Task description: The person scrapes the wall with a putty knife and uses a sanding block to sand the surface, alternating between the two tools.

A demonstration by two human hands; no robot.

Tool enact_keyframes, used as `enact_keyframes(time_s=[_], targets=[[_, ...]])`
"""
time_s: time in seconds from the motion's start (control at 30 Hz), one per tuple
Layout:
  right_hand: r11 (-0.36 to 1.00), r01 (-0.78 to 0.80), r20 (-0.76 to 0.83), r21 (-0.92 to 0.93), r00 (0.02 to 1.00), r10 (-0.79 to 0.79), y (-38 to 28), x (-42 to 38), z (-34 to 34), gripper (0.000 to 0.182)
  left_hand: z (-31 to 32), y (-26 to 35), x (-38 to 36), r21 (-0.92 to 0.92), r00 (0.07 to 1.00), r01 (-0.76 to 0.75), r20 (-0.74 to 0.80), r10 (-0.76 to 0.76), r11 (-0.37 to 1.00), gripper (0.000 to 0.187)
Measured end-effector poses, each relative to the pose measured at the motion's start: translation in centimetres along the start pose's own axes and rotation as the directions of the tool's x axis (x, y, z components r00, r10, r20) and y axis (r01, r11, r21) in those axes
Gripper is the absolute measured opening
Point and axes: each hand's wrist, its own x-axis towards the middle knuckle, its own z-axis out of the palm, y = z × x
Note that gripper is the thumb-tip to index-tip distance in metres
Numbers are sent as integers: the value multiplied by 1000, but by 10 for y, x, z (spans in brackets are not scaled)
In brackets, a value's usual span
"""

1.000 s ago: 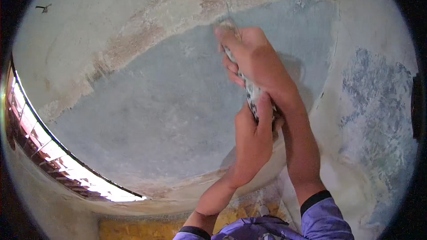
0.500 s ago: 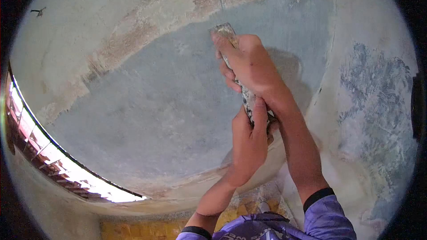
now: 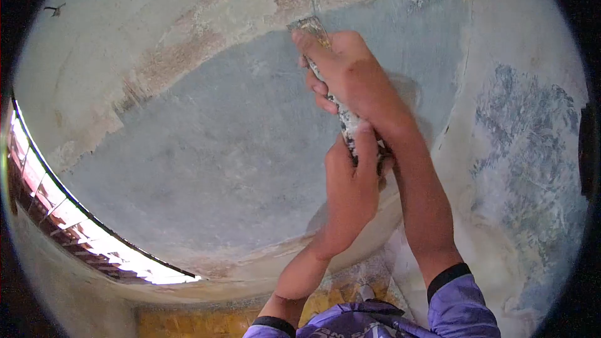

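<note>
A long plaster-crusted scraper slants up across the wall. Its flat end lies by the upper edge of a blue-grey patch, near bare brownish plaster. My right hand is closed around the upper part, thumb stretched along it close to the flat end. Lower down, my left hand grips the bottom end, with the thumb lying up the handle. My right forearm passes beside the left fingertips, and part of the handle is hidden by both hands.
At the left runs a bright window opening with bars. A small dark hook sticks out of the wall at upper left. To the right, a wall section carries mottled blue paint. Yellowish flooring shows at the bottom.
Both hands and the scraper have shifted slightly up, the flat end also a little left, bringing it nearer the patch's upper edge. The grip is the same.
</note>
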Motion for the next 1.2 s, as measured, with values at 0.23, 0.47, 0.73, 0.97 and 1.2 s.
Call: enact_keyframes(time_s=[0.23,0.47,0.73,0.97,1.2], targets=[[1000,-22,3,11,1000,22,3,0,9,43,-5,1,1,-54,1000,23,2,-23,998,38],[999,-46,-14,8,999,46,9,-7,15,44,-15,-2,-12,5,998,59,3,-59,998,37],[999,-6,-15,52,1000,7,12,-10,21,42,-17,5,-16,89,997,62,-53,-57,994,41],[995,16,-62,99,998,-10,0,3,26,40,-23,31,-2,128,999,51,-9,-50,990,45],[999,23,-44,47,999,-21,4,2,28,43,-25,28,-9,91,995,101,0,-102,991,45]])
